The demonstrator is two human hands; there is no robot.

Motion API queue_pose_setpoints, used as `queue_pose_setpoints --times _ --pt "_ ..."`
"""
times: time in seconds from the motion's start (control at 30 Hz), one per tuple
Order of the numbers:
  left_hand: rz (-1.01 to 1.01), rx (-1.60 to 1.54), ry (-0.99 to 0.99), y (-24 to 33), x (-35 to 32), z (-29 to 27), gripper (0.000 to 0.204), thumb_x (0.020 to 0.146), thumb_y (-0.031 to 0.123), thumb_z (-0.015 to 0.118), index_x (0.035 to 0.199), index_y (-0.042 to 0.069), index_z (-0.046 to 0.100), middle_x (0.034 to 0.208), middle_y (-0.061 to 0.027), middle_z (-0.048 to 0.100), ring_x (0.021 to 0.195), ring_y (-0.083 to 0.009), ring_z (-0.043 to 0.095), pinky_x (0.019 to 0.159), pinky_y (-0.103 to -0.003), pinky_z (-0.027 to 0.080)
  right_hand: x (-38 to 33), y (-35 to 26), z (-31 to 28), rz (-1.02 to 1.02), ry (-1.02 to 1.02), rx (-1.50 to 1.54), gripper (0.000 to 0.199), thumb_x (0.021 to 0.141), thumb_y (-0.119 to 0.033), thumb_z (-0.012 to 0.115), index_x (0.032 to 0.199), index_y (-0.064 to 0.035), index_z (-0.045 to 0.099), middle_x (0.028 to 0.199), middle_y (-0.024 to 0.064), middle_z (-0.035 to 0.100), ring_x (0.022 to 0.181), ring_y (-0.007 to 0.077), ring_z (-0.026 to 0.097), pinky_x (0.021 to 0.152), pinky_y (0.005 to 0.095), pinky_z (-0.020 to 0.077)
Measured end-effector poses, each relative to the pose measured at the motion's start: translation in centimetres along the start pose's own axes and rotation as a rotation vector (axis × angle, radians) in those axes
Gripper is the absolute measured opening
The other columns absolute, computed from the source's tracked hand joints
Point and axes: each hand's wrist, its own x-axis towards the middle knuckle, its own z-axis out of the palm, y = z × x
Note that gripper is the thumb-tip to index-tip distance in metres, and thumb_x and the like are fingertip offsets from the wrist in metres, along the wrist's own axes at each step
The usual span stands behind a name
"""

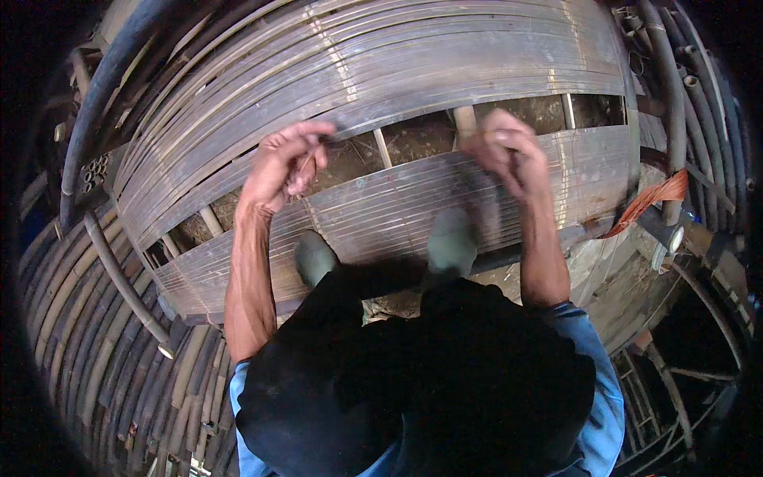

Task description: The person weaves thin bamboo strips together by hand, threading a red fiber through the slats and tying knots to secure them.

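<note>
While bent over the slat panel [445, 199]: left hand [284, 163] closed, pinching a thin strand [306, 208] near the panel's upper edge. Right hand [505, 151] closed over the same edge; contents not discernible. Panel lying under both feet [453, 242], above the gap [413, 135]. Orange strip [648, 199] at right, well apart.

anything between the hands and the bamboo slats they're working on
Nothing visible. The left hand is at the edge of the upper slats, and the right hand is over the lower slats; both fists look closed.
</note>
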Motion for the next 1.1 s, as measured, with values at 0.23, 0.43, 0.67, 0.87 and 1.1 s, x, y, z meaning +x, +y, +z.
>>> queue_pose_setpoints --times 0.23,0.43,0.67,0.87,1.1 --pt "0.281 -0.162 0.096 -1.6 2.5 10.5 0.082 0.086 -0.012 0.048 0.158 0.012 0.016 0.128 -0.0188 0.063 0.061 -0.0084 0.06 0.037 -0.02 0.036 -3.0 -5.8 7.2 -0.06 -0.228 -0.576 0.019 0.096 -0.009 0.055 0.103 0.0006 0.07 0.093 0.0078 0.071 0.086 0.0169 0.064 0.08 0.0333 0.0522" --pt "0.212 0.863 0.419 -1.6 -1.0 8.9 0.055 0.083 -0.002 0.063 0.137 0.01 0.059 0.073 -0.007 0.066 0.09 -0.0181 0.073 0.068 -0.029 0.056 -1.0 -7.1 7.1 -0.136 -0.146 -0.747 0.02 0.097 -0.014 0.058 0.099 0.0017 0.071 0.091 0.0084 0.072 0.086 0.0165 0.066 0.078 0.0313 0.052" --pt "0.184 1.221 0.78 -1.0 -9.4 7.0 0.019 0.081 0.01 0.076 0.1 0.004 0.075 0.074 -0.0054 0.062 0.068 -0.0143 0.057 0.059 -0.031 0.048 1.7 -3.9 6.7 -0.225 0.054 -1.104 0.021 0.095 -0.02 0.058 0.1 -0.0047 0.072 0.097 0.0188 0.071 0.092 0.0371 0.068 0.08 0.041 0.054" --pt "0.46 0.562 0.662 0.1 -10.1 8.9 0.008 0.086 0.007 0.075 0.09 0.0 0.075 0.072 -0.0013 0.062 0.06 -0.0083 0.052 0.054 -0.022 0.04 4.1 -3.1 8.3 -0.254 0.032 -1.158 0.02 0.095 -0.021 0.058 0.101 -0.0079 0.072 0.093 0.0198 0.07 0.087 0.0382 0.069 0.077 0.0424 0.0537" --pt "0.688 0.738 0.516 6.5 -4.2 14.6 0.008 0.084 0.006 0.078 0.092 0.002 0.077 0.065 0.0031 0.062 0.051 -0.0011 0.04 0.047 -0.02 0.029 3.7 -7.2 10.6 -0.545 0.068 -1.267 0.017 0.093 -0.017 0.064 0.103 -0.0053 0.071 0.106 0.0109 0.07 0.111 0.0319 0.061 0.087 0.04 0.0504"
